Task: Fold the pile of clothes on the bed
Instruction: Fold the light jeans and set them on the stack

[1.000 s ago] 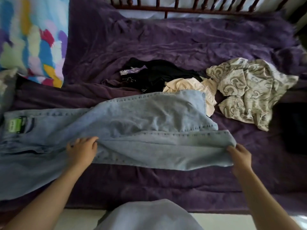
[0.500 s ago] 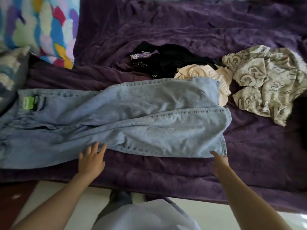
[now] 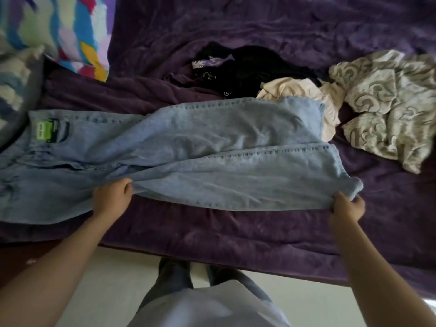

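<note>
Purple blanket [image 3: 236,234] covers the bed, and at its near edge both hands differ from half a second ago. Then they lay flat and spread along the denim; now each has closed on it. The left hand [image 3: 112,197] bunches the near edge around mid-leg in curled fingers. The right hand [image 3: 346,208] pinches the hem corner, which has risen slightly off the blanket.

The jeans [image 3: 212,149] lie lengthwise across the bed, with the green tag [image 3: 46,131] at the waist to the left. The legs seem laid one over the other, though blur makes that hard to confirm. The fresh grip suggests smoothing is over and a fold is starting.

Beyond, the black garment [image 3: 254,64], cream garment [image 3: 295,90] and patterned garment [image 3: 389,102] lie crumpled as before, so most of the pile remains.
</note>
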`<state>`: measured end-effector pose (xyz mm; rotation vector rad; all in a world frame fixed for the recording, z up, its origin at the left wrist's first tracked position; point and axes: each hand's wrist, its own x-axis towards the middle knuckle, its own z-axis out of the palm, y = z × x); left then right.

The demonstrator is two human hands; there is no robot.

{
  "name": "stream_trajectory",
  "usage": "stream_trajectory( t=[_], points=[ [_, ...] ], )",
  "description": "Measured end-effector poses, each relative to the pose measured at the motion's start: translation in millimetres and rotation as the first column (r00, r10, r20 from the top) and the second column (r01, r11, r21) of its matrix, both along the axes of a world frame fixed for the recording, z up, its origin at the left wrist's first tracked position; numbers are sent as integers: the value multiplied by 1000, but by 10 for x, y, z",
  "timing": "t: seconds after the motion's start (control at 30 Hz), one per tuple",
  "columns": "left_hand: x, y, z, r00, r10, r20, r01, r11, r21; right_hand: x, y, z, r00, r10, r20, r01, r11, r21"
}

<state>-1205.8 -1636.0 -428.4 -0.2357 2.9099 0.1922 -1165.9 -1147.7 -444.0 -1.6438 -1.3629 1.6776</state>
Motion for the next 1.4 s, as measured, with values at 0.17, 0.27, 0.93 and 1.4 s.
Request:
stream_trajectory(
  t=[0.17, 0.27, 0.93, 1.4],
  points=[
    [33, -74, 290, 969, -101, -224, 137, 978, 154, 236, 315, 590, 996, -9, -83, 25, 981, 192],
    [184, -16, 144, 948, -195, -253, 218, 974, 66, 543, 329, 360, 994, 37, 101, -46, 995, 89],
    [734, -253, -146, 879, -459, 132, 431, 882, 192, 955, -44, 412, 779, 109, 617, -345, 896, 278],
    [883, 105, -229, 918, -275, 287, 304, 951, -62, 805, -936, -78, -394, 479, 784, -917, -156, -366]
  ],
)
